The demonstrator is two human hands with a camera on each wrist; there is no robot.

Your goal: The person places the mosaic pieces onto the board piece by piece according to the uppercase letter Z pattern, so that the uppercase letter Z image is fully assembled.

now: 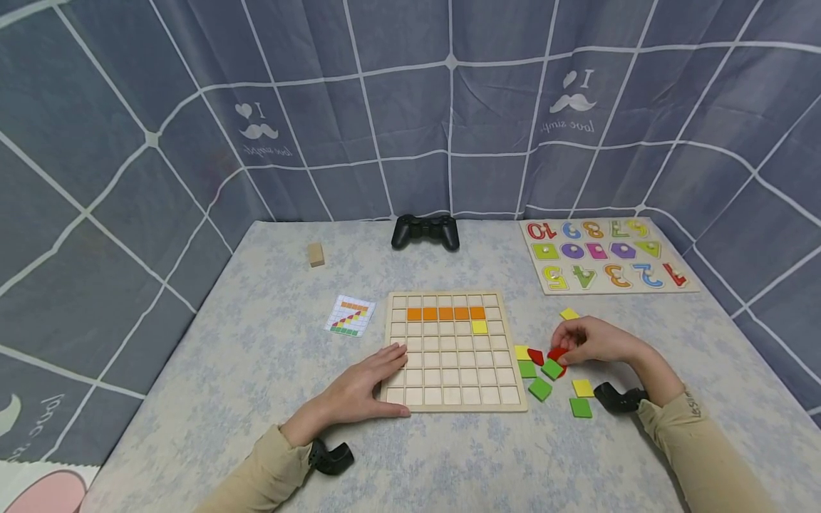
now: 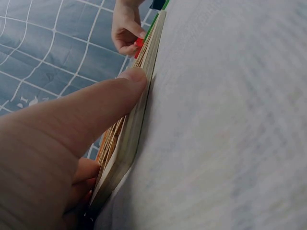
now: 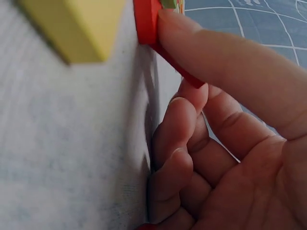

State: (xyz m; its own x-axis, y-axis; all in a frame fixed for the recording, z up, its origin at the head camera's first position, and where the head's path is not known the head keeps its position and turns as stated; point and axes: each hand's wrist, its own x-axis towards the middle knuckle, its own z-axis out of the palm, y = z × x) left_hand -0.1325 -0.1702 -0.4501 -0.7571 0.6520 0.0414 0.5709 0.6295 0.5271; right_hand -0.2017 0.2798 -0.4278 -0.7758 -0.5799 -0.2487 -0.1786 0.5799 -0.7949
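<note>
A wooden grid board [image 1: 452, 358] lies on the table, with a row of orange tiles [image 1: 445, 313] near its far side and a yellow tile [image 1: 479, 327] below the right end of that row. My left hand [image 1: 355, 388] rests on the board's left edge, fingers extended and thumb at the near corner. Right of the board, my right hand [image 1: 596, 340] pinches a red tile [image 3: 180, 67] between thumb and fingers, low over a loose pile. Around it lie green tiles [image 1: 540, 389], yellow tiles [image 1: 583, 387] and another red tile [image 1: 535, 356]. Fingers partly hide the pinched tile.
A pattern card [image 1: 350, 316] lies left of the board. Farther back are a small wooden block [image 1: 316, 254] and a black game controller [image 1: 425, 233]. A number and shape puzzle board [image 1: 608, 256] occupies the back right, before a hanging checked curtain [image 1: 410, 114].
</note>
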